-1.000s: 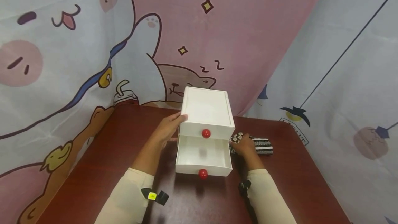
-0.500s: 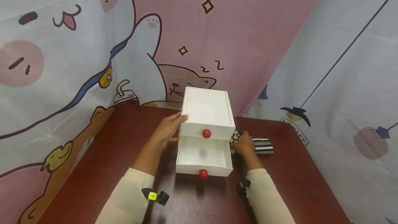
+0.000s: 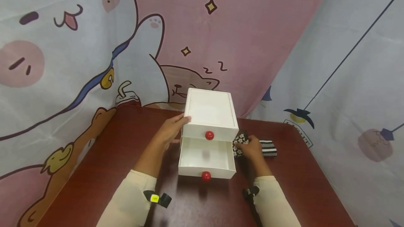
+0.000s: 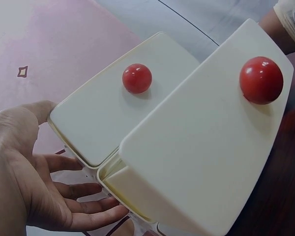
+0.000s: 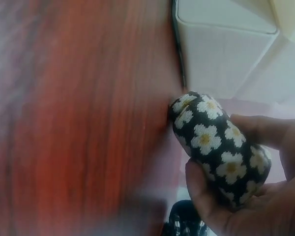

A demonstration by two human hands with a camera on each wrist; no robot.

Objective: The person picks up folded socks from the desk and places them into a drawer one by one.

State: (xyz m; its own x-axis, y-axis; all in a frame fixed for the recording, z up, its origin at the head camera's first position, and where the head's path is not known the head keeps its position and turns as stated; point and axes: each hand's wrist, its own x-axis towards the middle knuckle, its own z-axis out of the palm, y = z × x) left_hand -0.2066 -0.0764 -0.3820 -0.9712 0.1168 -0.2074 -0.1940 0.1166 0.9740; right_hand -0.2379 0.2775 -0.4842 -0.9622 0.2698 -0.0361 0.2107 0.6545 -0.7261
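Note:
A small white drawer unit [image 3: 209, 109] with red ball knobs stands on the table, its lower drawer [image 3: 206, 153] pulled out and bare inside. At its left side is my left hand [image 3: 170, 130], thumb on the top's front corner. In the left wrist view, the other fingers [image 4: 83, 189] lie fairly straight along the unit's side. Right of the unit, my right hand [image 3: 250, 148] grips a rolled-up black sock bundle with white flowers [image 3: 240, 139]. The right wrist view shows the flowered bundle [image 5: 219, 147] between thumb and fingers.
A black-and-white striped roll [image 3: 268, 148] lies just right of my right hand, partly hidden by it. The dark red table [image 3: 126, 171] runs back to a cartoon-printed cloth [image 3: 240, 27]. A dark object [image 5: 184, 219] shows at the lower edge of the right wrist view.
My right hand has shifted slightly right and turned, showing more of the flowered bundle and covering more of the striped roll. The left hand and drawer unit stay put.

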